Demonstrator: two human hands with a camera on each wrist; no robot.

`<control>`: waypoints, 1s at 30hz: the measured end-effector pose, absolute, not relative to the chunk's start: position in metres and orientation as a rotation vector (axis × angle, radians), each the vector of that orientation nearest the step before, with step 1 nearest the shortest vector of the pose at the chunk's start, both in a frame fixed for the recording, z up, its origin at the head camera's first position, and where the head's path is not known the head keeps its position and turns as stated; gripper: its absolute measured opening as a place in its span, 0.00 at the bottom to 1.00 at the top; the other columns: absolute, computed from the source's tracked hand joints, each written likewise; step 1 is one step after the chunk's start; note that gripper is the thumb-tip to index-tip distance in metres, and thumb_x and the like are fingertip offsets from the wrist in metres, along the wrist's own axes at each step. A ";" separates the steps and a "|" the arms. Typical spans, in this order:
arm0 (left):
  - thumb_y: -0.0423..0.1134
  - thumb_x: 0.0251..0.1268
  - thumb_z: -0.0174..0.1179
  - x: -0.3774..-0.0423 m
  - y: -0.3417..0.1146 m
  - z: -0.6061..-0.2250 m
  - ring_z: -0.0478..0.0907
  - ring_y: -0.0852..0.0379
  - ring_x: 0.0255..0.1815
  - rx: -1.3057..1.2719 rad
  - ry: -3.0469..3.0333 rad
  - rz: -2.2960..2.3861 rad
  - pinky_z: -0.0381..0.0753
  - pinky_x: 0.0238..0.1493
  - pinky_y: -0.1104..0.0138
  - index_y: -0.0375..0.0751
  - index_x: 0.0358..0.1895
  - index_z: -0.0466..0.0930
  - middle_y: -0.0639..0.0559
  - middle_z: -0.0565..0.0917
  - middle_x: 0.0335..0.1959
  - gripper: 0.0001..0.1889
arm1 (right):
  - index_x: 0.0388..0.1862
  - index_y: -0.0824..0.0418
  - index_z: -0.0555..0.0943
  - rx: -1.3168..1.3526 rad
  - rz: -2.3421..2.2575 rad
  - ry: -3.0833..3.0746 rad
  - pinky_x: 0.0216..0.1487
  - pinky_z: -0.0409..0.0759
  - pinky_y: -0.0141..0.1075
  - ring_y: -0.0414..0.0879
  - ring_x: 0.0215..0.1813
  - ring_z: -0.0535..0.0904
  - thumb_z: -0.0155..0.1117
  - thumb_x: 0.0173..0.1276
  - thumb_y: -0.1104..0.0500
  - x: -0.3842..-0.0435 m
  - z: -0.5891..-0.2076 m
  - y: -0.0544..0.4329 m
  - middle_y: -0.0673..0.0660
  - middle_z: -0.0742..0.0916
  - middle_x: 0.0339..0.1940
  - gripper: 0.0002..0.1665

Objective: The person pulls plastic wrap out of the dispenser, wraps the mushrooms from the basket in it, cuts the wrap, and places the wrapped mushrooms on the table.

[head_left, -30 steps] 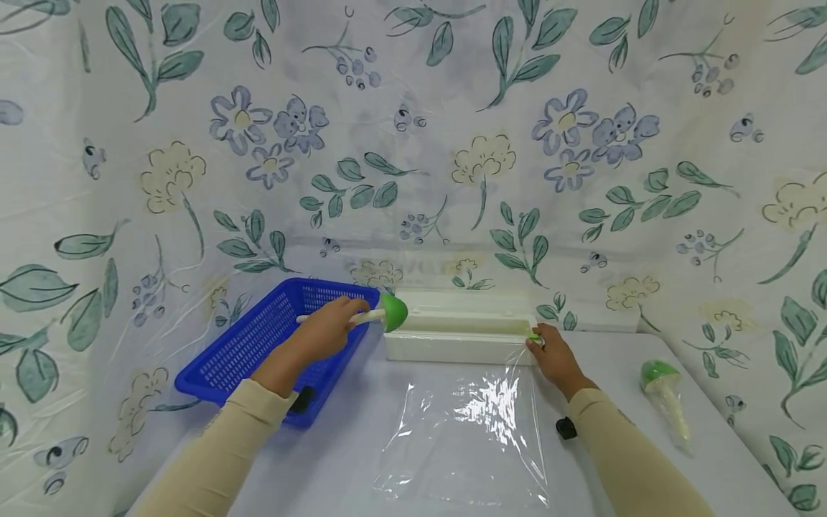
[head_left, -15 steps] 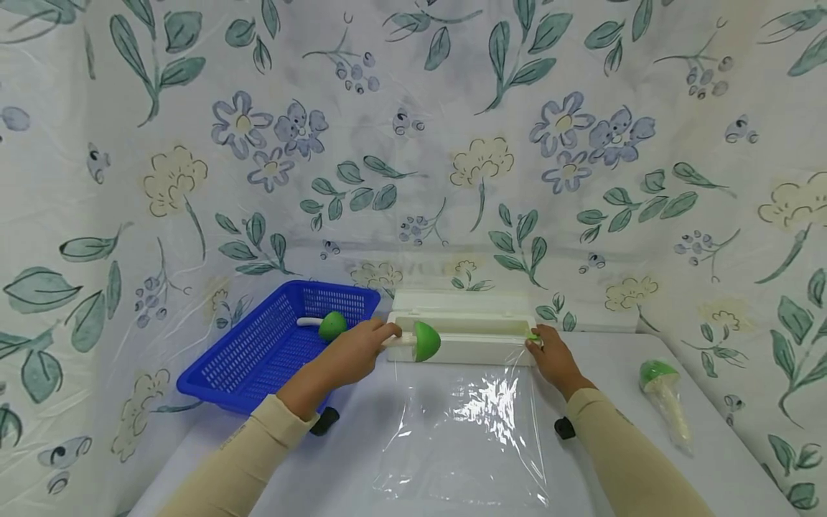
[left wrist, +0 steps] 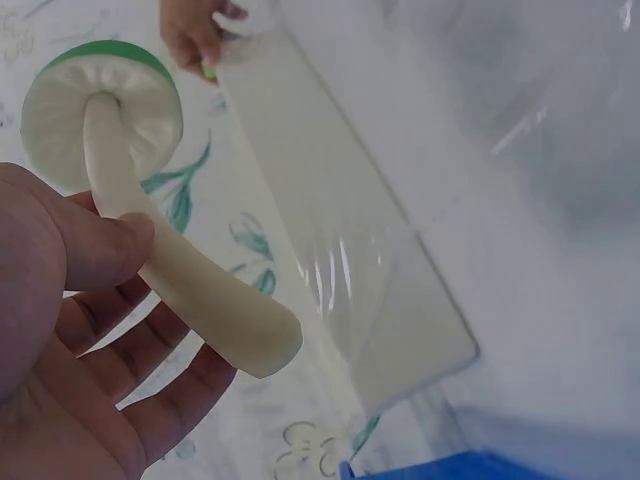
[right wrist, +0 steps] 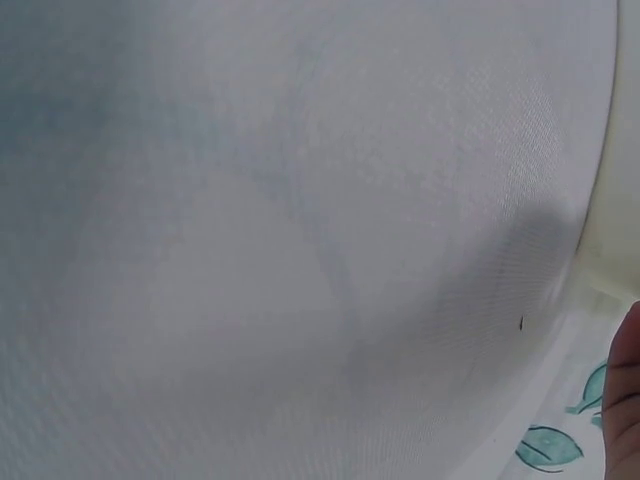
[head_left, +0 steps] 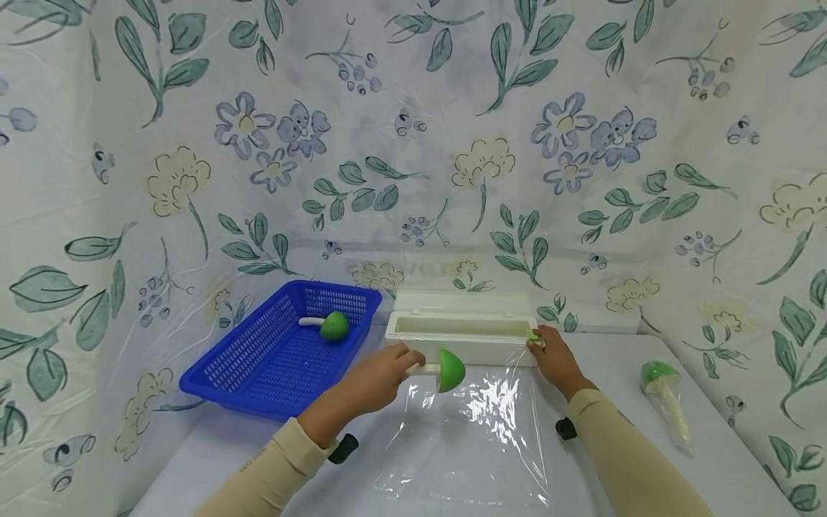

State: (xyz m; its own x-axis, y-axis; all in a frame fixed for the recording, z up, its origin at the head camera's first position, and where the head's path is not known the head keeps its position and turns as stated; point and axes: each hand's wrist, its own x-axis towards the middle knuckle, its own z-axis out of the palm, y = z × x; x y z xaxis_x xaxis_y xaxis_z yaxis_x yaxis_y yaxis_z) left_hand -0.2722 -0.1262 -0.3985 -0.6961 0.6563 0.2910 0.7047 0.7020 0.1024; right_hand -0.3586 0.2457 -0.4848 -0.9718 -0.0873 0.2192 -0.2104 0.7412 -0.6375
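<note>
Holds a mushroom [head_left: 451, 370] in the left hand [head_left: 381, 377], in front of the white box [head_left: 461, 350] and over the clear film [head_left: 452, 438]. Pinches the pale stem between thumb and fingers, green cap pointing toward the side of the box's right end. Differs from a second ago: then left of the box, by the rim of the blue basket [head_left: 222, 393]; half a second ago against the box's front left; now nearer the person.

Grips the box's right end with the right hand [head_left: 558, 362], beside a small green tab [head_left: 533, 335], just as a second ago. Cannot tell more of that grip from the blurred right wrist view.

Spread from the box's front edge toward the person: film, about as wide as the box, wrinkled along both sides. Between the hands: a wide gap along the box's front. Left of the box, across only a narrow strip of table [head_left: 601, 438]: basket, with a second mushroom [head_left: 334, 327] now in full sight. Well right of the box: a wrapped mushroom [head_left: 665, 402], near the table's slanting right edge. Close behind the box: raised lid [head_left: 461, 300], then flowered cloth [head_left: 388, 179], with little room there.
</note>
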 end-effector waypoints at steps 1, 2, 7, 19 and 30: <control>0.26 0.63 0.62 -0.271 -0.124 -0.400 0.74 0.58 0.40 -1.097 -2.679 -0.291 0.78 0.40 0.65 0.50 0.56 0.74 0.55 0.76 0.43 0.21 | 0.70 0.72 0.62 0.247 1.042 -2.763 0.65 0.62 0.59 0.68 0.66 0.65 0.47 0.79 0.52 -0.359 -0.485 0.246 0.70 0.61 0.73 0.30; 0.26 0.63 0.62 -0.269 -0.122 -0.402 0.74 0.58 0.40 -1.104 -2.679 -0.293 0.78 0.40 0.65 0.50 0.56 0.74 0.55 0.76 0.43 0.21 | 0.70 0.71 0.62 0.248 1.053 -2.758 0.65 0.62 0.59 0.68 0.66 0.66 0.47 0.79 0.52 -0.359 -0.485 0.246 0.70 0.61 0.73 0.30; 0.28 0.64 0.62 -0.264 -0.112 -0.411 0.75 0.58 0.40 -1.147 -2.698 -0.312 0.78 0.39 0.65 0.50 0.56 0.74 0.55 0.76 0.43 0.20 | 0.70 0.71 0.61 0.260 1.057 -2.745 0.64 0.62 0.59 0.68 0.66 0.66 0.47 0.79 0.51 -0.359 -0.486 0.248 0.70 0.61 0.73 0.31; 0.31 0.66 0.62 -0.248 -0.087 -0.434 0.73 0.64 0.39 -1.191 -2.829 -0.315 0.76 0.36 0.71 0.56 0.56 0.74 0.59 0.76 0.42 0.19 | 0.69 0.72 0.62 0.299 1.030 -2.734 0.63 0.65 0.59 0.68 0.63 0.69 0.47 0.79 0.50 -0.358 -0.486 0.250 0.70 0.62 0.72 0.31; 0.33 0.64 0.63 -0.229 -0.070 -0.450 0.72 0.67 0.35 -1.277 -2.793 -0.283 0.73 0.32 0.74 0.58 0.55 0.75 0.62 0.75 0.39 0.19 | 0.69 0.73 0.63 0.286 1.018 -2.749 0.65 0.62 0.59 0.68 0.65 0.67 0.46 0.79 0.51 -0.359 -0.486 0.250 0.70 0.62 0.72 0.31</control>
